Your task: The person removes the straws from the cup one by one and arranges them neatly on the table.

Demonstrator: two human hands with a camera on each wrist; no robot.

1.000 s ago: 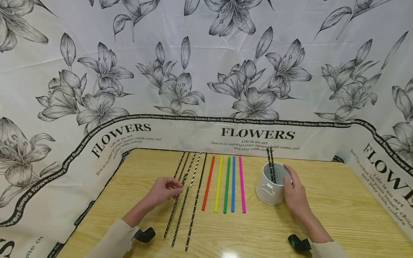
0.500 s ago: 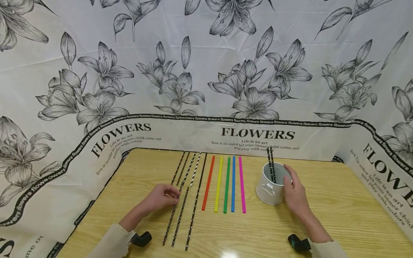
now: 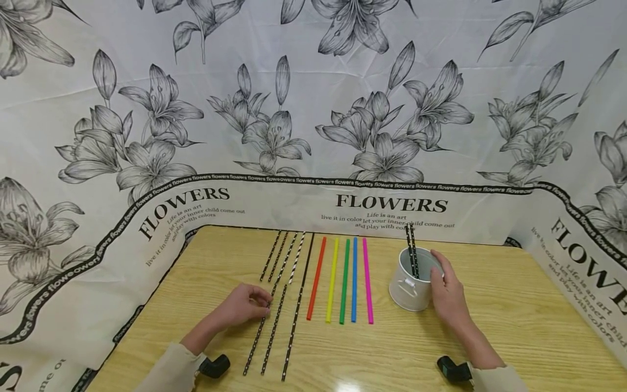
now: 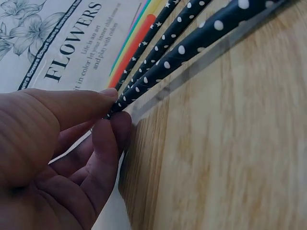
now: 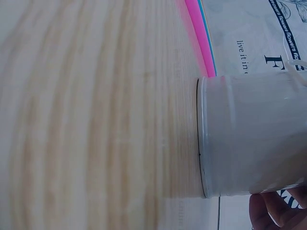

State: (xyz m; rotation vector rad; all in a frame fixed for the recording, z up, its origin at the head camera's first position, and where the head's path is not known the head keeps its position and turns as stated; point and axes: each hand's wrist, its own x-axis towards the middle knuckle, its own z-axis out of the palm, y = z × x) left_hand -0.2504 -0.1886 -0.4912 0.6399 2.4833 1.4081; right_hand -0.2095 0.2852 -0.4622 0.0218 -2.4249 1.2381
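Note:
In the head view my left hand (image 3: 242, 306) is at the left side of the table, pinching the upper end of a black straw with white dots (image 3: 256, 344). The left wrist view has this dotted straw (image 4: 182, 50) running from between thumb and fingertips toward the upper right. Two more black patterned straws lie just right of it, one of them a dotted straw (image 3: 274, 330). My right hand (image 3: 448, 291) grips the right side of a small white bucket (image 3: 410, 293). Two black dotted straws (image 3: 412, 256) stand leaning inside it. The right wrist view shows the bucket's wall (image 5: 254, 136) and a few fingers (image 5: 269, 211).
Red (image 3: 315, 279), yellow (image 3: 332, 280), green (image 3: 345, 281), blue (image 3: 354, 279) and pink straws (image 3: 368, 280) lie side by side mid-table. Behind my left hand are several shorter-looking black patterned straws (image 3: 278, 257). A flower-printed cloth (image 3: 274, 207) stands around the table.
My left hand has moved slightly toward me and to the left, sliding the pinched dotted straw apart from the ones behind. My right hand and the bucket have stayed put.

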